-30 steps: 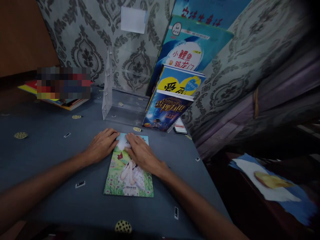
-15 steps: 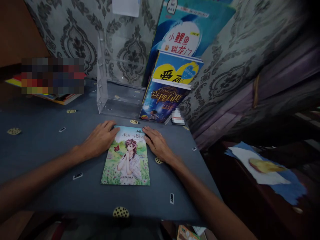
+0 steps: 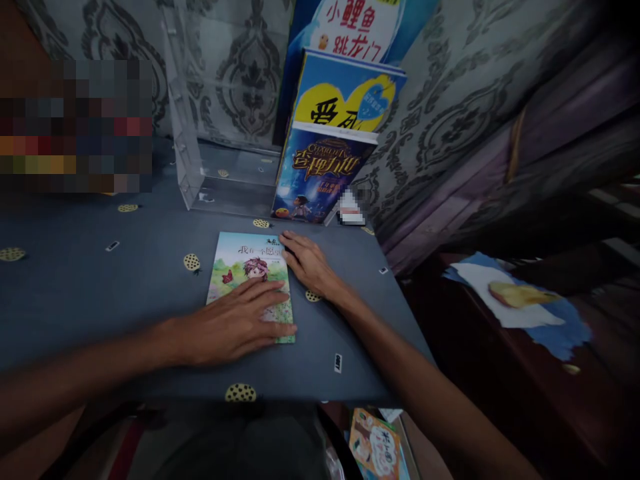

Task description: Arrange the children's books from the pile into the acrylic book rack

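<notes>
Lying across the lower part of the illustrated book [image 3: 225, 267] on the table [image 3: 65, 287], the left hand [image 3: 235, 323] keeps its grip open, fingers spread; the right hand [image 3: 307, 263], open too, touches the book's upper right edge.

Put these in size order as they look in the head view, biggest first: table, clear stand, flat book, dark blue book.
1. Table
2. Clear stand
Too close to rank: flat book, partly under the left hand, and dark blue book.
</notes>
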A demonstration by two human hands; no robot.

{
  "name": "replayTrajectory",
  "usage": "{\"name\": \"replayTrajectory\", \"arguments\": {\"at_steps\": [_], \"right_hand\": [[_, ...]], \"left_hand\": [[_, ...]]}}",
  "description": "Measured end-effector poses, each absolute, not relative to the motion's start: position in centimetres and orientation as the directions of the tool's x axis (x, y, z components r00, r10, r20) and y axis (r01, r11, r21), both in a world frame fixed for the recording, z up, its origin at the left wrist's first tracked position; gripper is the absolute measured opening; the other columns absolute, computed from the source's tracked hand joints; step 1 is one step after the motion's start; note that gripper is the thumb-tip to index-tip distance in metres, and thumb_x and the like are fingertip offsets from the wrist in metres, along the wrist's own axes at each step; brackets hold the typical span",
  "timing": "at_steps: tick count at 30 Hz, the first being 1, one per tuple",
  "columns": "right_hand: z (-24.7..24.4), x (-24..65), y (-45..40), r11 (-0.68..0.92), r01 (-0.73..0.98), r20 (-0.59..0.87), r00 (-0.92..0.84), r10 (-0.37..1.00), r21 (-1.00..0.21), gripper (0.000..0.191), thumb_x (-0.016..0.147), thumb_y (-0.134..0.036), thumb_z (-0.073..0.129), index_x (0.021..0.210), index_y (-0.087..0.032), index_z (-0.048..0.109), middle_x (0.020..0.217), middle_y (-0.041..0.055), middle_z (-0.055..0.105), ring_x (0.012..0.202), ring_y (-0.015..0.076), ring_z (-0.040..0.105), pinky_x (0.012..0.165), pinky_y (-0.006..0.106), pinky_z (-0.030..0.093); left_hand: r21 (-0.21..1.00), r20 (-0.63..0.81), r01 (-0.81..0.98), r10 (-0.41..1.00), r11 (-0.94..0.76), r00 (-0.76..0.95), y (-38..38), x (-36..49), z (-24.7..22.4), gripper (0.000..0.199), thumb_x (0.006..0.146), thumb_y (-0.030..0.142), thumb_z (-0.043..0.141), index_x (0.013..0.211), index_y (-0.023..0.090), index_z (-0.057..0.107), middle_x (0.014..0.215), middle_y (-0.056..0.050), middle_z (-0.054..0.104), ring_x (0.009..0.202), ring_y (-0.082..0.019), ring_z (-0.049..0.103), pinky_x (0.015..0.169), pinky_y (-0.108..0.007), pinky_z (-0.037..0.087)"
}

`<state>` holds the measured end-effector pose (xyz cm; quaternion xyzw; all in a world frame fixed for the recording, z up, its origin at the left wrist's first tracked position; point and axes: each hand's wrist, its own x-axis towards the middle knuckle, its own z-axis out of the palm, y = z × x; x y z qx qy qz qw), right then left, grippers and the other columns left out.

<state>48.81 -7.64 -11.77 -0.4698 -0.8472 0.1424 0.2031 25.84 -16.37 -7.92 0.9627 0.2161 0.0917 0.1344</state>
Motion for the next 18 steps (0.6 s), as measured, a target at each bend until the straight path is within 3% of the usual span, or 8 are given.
{"name": "replayTrajectory", "arguments": {"at_steps": [5,11,16,18], "right_hand": [[-11.5,48.6,-7.9,0.505,0.751,0.2,-0.467,0.862,-0.424,0.048,0.103,-0.032,0.04,0.144,-0.01,0.054,0.153,0.0184,0.049,0.146,0.0268,0.043,0.121,0.049,0.032],[-11.3,48.0,-8.6,0.498,0.779,0.196,-0.458,0.867,-0.38,0.05,0.102,-0.035,0.044,0.145,-0.011,0.052,0.154,0.0193,0.048,0.146,0.0302,0.042,0.12,0.055,0.032],[-11.0,46.7,-10.6,0.47,0.827,0.209,-0.423,0.882,-0.308,0.051,0.1,-0.034,0.045,0.142,-0.005,0.053,0.157,0.0243,0.042,0.147,0.0353,0.038,0.118,0.058,0.033],[-10.8,46.4,-11.6,0.475,0.832,0.209,-0.43,0.878,-0.285,0.051,0.101,-0.033,0.044,0.14,-0.002,0.053,0.157,0.0265,0.04,0.148,0.0371,0.036,0.118,0.058,0.033]], "left_hand": [[0.287,0.113,0.351,0.396,-0.891,0.911,-17.0,25.6,-7.6,0.036,0.104,0.034,0.045,0.136,0.038,0.061,0.149,-0.008,0.053,0.147,-0.028,0.037,0.121,-0.055,0.031],[0.269,0.135,0.37,0.416,-0.889,0.899,-17.0,25.5,-7.7,0.034,0.104,0.037,0.046,0.134,0.038,0.062,0.147,-0.005,0.055,0.145,-0.026,0.04,0.121,-0.053,0.032],[0.27,0.277,0.427,0.494,-0.863,0.824,-16.7,25.2,-8.7,0.032,0.105,0.029,0.042,0.126,0.024,0.065,0.135,-0.01,0.063,0.131,-0.024,0.053,0.115,-0.049,0.042],[0.269,0.308,0.469,0.537,-0.841,0.785,-16.2,24.7,-9.2,0.032,0.105,0.026,0.041,0.127,0.024,0.064,0.135,-0.01,0.063,0.129,-0.024,0.054,0.114,-0.05,0.042]]}}
